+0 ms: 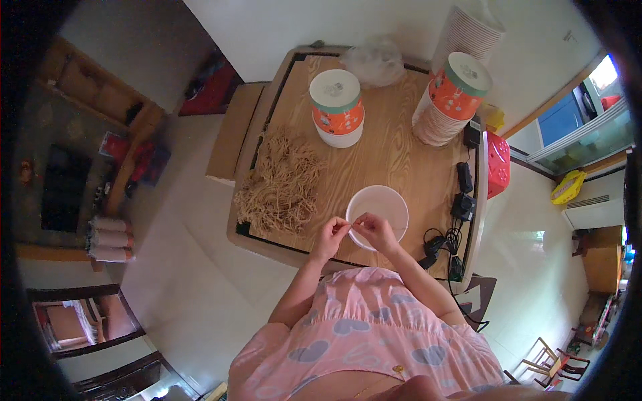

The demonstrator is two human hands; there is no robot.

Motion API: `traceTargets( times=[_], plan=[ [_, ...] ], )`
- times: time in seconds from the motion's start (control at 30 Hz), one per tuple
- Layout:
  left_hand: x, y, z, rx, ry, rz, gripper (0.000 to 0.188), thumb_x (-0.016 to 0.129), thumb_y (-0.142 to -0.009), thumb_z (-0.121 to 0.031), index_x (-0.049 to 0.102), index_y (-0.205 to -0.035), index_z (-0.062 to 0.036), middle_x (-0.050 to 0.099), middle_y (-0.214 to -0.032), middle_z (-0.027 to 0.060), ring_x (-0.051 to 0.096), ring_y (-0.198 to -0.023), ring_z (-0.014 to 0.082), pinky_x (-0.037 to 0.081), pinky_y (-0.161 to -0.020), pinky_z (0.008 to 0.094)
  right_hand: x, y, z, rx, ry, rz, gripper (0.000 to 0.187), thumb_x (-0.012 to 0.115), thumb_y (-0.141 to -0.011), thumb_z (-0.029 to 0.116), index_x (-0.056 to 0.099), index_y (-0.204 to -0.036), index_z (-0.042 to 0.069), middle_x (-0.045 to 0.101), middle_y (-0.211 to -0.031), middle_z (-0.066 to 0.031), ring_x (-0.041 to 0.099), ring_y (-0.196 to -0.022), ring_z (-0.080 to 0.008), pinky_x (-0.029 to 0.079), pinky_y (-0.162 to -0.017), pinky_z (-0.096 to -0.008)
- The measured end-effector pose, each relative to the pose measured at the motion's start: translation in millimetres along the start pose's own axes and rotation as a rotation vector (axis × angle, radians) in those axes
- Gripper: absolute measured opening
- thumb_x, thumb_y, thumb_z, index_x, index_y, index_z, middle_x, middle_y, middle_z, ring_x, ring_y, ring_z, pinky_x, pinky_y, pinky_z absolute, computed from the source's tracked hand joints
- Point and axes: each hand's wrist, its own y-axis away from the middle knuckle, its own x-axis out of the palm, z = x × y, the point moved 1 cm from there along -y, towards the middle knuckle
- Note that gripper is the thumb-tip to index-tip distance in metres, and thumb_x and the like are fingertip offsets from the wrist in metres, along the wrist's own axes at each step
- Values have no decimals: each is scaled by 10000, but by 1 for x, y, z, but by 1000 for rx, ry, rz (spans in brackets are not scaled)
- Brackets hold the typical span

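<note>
A white paper bucket (380,198) stands with its mouth up near the table's front edge. Over its near left rim, my left hand (330,236) and my right hand (376,232) meet with fingertips pinched together. Whatever lies between the fingers is too small to make out. To the left spreads a loose heap of tan twine (281,180), close to my left hand. Farther back, an upside-down stack of buckets (336,110) shows a white base, a green band and an orange print.
A taller upturned bucket stack (455,93) stands at the back right, with white buckets (478,30) behind it. A clear plastic bag (374,61) lies at the back edge. Black adapters and cables (461,207) line the right side, beside a red stool (498,164).
</note>
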Motion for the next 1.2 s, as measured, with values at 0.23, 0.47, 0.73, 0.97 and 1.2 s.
traceTargets(
  times=[0.23, 0.47, 0.73, 0.97, 1.2],
  plan=[
    [-4, -16, 13, 28, -128, -101, 85, 560, -834, -106, 582, -833, -24, 571, -730, -15, 512, -656, 60, 424, -598, 210, -2, -17, -20, 52, 196, -119, 107, 633, -760, 117, 594, -787, 22, 509, -601, 36, 423, -546, -33, 345, -479, -209],
    [-17, -39, 30, 70, -394, -170, 131, 577, -814, -161, 612, -885, -56, 632, -784, 81, 603, -694, 166, 464, -596, 284, 0, -31, -38, 71, 267, -216, 136, 648, -734, 151, 604, -768, 27, 490, -560, 23, 420, -524, -45, 350, -476, -230],
    [-12, -44, 17, 148, -457, -106, 184, 564, -798, -68, 611, -974, -44, 628, -835, 77, 596, -720, 148, 474, -640, 263, 3, -36, -35, 130, 289, -244, 191, 647, -717, 204, 605, -780, 28, 556, -603, -88, 524, -558, -147, 428, -540, -303],
    [-10, -44, 14, 125, -441, -87, 198, 569, -767, -52, 610, -960, -35, 603, -896, 119, 610, -751, 212, 486, -662, 291, 5, -37, -37, 105, 262, -266, 178, 652, -720, 189, 608, -799, 36, 577, -629, -91, 544, -577, -154, 439, -559, -306],
    [-9, -43, 14, 145, -470, -94, 228, 569, -761, -25, 608, -986, -37, 614, -851, 92, 596, -722, 176, 472, -637, 272, 6, -37, -40, 152, 285, -230, 178, 657, -721, 184, 609, -807, 36, 580, -631, -91, 551, -582, -152, 441, -553, -306]
  ],
)
